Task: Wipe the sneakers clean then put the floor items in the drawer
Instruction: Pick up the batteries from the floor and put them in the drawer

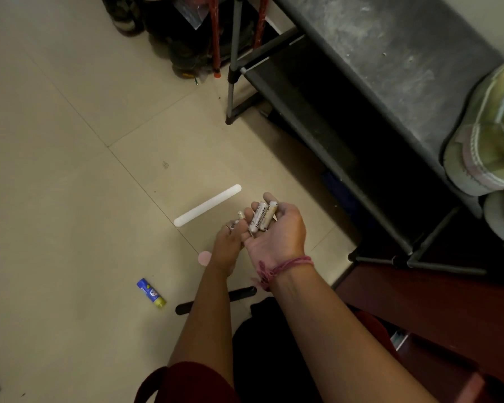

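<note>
Holding two small cream-coloured cylindrical batteries [262, 217] in its upturned palm, the right hand [275, 231] has its fingers curled up around them. One battery carries dark lettering that reads roughly "Heybright"; the print on the second is too blurred to read. The left hand [227, 248] sits just beside the right hand, touching it, and pinches a third small pale cylinder [237, 220] at its fingertips; the marking on this item cannot be made out. A twisted pink thread bracelet [280, 269] circles the right wrist.

On the beige tiled floor [70, 170] lie the following items:
- a long white flat stick with rounded ends [207, 205], just beyond the hands;
- a small blue tube with a yellow cap [151, 293], left of the forearms, with label print too small to read;
- a black flat stick [186, 307], partly hidden under the left forearm;
- a small round pink object [205, 258], partly hidden behind the left wrist.

A pair of pale green and pink sneakers [489, 141] rests on the dusty top of a dark grey metal-framed shoe rack [361, 82] at the right, cut off by the frame edge. Dark items at the top edge are hard to identify.
</note>
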The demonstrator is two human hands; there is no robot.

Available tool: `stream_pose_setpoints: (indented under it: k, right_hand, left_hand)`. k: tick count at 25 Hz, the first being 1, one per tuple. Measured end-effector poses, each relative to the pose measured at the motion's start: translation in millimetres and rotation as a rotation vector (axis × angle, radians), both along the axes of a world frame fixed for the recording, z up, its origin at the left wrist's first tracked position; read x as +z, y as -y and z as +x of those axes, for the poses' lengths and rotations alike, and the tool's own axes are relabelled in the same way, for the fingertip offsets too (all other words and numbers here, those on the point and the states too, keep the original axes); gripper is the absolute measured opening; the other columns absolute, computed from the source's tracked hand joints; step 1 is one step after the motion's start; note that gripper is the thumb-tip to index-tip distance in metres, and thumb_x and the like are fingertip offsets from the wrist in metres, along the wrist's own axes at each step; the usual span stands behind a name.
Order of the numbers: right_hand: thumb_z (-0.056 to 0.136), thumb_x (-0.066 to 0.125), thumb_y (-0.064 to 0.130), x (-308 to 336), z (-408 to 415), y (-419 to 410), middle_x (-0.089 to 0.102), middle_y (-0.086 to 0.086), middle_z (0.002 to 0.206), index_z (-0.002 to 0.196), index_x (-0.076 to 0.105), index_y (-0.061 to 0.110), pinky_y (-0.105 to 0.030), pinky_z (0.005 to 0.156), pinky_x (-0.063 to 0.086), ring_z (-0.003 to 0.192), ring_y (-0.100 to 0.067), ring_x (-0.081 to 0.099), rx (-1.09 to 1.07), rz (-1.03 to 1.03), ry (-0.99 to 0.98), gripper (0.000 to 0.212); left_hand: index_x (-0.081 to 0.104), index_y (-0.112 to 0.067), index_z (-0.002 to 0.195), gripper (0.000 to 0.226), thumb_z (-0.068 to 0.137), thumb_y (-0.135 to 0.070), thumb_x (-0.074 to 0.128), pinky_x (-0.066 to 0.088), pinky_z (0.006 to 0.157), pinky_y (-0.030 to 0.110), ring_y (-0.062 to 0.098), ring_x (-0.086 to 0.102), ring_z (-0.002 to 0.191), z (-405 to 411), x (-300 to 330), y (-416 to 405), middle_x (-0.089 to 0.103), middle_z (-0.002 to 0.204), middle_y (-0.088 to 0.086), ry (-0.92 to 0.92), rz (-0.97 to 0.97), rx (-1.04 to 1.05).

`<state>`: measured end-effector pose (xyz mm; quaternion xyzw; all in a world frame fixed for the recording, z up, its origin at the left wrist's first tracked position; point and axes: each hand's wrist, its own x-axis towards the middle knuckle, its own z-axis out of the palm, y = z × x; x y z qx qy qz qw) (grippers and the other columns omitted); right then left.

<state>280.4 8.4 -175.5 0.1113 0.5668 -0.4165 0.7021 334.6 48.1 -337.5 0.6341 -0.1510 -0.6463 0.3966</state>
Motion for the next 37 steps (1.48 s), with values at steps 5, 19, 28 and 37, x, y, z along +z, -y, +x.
stream_pose_setpoints:
  k: [5, 19, 28, 37]
  right_hand:
    - [0.094, 0.044, 0.018, 33, -12, 4, 0.061, -0.009, 0.083, 0.103, 0.057, 0.011, -0.029, 0.07, 0.047, 0.068, -0.018, 0.057, 0.098, -0.124, 0.036, 0.018]
    - [0.1, 0.04, 0.012, 177, -159, -89, 0.064, -0.013, 0.102, 0.122, 0.054, 0.017, -0.035, 0.081, 0.056, 0.091, -0.026, 0.067, 0.079, -0.383, 0.095, 0.027]
    - [0.094, 0.049, 0.002, 245, -259, -177, 0.066, -0.016, 0.09, 0.12, 0.052, 0.007, -0.04, 0.078, 0.058, 0.081, -0.031, 0.071, -0.005, -0.45, -0.054, 0.027]
    - [0.094, 0.051, 0.001, 217, -341, -266, 0.069, -0.016, 0.095, 0.119, 0.052, 0.008, -0.041, 0.079, 0.058, 0.092, -0.032, 0.068, -0.079, -0.326, -0.143, 0.026]
  left_hand:
    - [0.057, -0.02, 0.093, 0.019, 0.102, -0.017, 0.04, 0.049, 0.064, 0.024, 0.009, 0.056, 0.076, -18, 60, -5, 0.058, 0.102, 0.005, -0.078, 0.049, 0.084]
    - [0.058, -0.004, 0.11, 0.018, 0.098, -0.015, 0.051, 0.06, 0.073, 0.029, 0.015, 0.072, 0.078, -77, 268, -36, 0.073, 0.08, 0.009, -0.405, -0.086, 0.087]
    - [0.059, -0.008, 0.11, 0.023, 0.096, -0.025, 0.053, 0.056, 0.083, 0.037, 0.025, 0.07, 0.091, -172, 361, -95, 0.067, 0.11, 0.02, -0.505, -0.006, -0.141]
    - [0.06, -0.008, 0.109, 0.023, 0.094, -0.024, 0.055, 0.054, 0.089, 0.039, 0.028, 0.065, 0.103, -265, 341, -168, 0.064, 0.116, 0.021, -0.601, 0.184, -0.309]
